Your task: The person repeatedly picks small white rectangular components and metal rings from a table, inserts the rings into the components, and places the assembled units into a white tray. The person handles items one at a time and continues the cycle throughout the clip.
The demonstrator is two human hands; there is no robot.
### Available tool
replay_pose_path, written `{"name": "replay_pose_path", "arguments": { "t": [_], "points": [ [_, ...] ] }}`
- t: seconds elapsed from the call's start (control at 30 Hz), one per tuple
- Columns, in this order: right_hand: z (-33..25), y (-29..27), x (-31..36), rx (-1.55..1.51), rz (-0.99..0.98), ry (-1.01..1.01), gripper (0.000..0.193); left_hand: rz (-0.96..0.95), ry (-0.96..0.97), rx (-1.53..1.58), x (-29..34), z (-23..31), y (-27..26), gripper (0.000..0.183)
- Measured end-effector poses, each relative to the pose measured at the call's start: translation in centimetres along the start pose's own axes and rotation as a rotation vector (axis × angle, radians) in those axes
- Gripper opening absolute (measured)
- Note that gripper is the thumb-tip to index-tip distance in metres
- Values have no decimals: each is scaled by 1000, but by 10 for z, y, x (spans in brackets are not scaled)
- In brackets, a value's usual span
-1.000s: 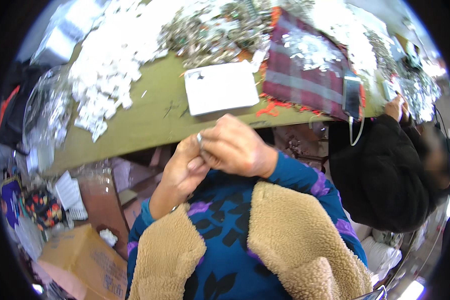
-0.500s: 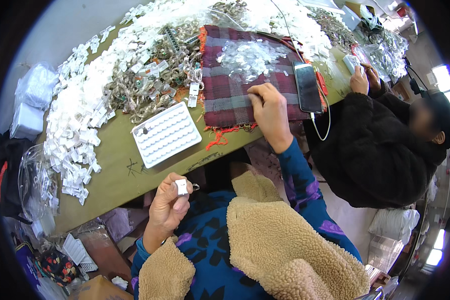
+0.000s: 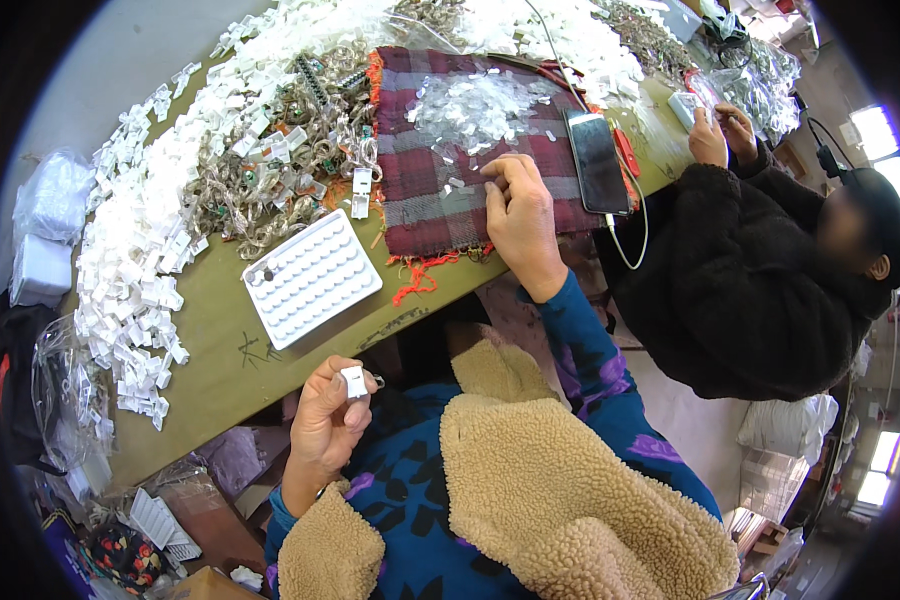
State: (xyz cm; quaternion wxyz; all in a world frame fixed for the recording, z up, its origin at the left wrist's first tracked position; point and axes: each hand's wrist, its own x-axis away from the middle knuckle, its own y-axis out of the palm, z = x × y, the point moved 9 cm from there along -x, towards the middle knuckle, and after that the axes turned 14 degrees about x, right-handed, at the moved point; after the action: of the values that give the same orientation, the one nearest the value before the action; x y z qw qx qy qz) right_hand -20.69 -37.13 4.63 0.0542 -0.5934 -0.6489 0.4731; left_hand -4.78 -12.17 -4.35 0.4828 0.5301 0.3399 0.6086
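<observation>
Low at the table's near edge, my left hand (image 3: pixel 322 425) pinches a small white plastic housing (image 3: pixel 354 381) between thumb and fingers. My right hand (image 3: pixel 523 215) hovers at the plaid cloth (image 3: pixel 420 215), its fingers curled and thumb drawn close to the index; whatever lies between the tips is too small to make out. On the cloth beyond it spreads a heap of small clear flat pieces (image 3: pixel 475 105), with a few stray ones near my fingertips. Between my hands sits a white tray (image 3: pixel 315 280) with rows of round hollows and a dark bit in one corner.
White plastic parts (image 3: pixel 140 290) pile along the left, beside tangled bundles of clear cord (image 3: pixel 280 190). A phone (image 3: pixel 599 165) with a white cable and a red tool (image 3: pixel 625 152) lie right of the cloth. A co-worker (image 3: pixel 740 270) in black sits at the right, handling something small.
The whole view shifts slightly, so the table things slide left. My right hand stays over the cloth; my left hand keeps its grip on the white housing.
</observation>
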Motion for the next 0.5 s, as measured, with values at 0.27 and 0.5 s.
{"name": "replay_pose_path", "arguments": {
  "t": [0.27, 0.5],
  "points": [
    [-15, 2, -7, -59, -44, -101, 11, -9, 27, -9, -1, -1, -1, 25],
    [-35, 32, -10, 236, -185, -401, 8, 11, 34, -74, -2, -1, -2, 26]
  ]
}}
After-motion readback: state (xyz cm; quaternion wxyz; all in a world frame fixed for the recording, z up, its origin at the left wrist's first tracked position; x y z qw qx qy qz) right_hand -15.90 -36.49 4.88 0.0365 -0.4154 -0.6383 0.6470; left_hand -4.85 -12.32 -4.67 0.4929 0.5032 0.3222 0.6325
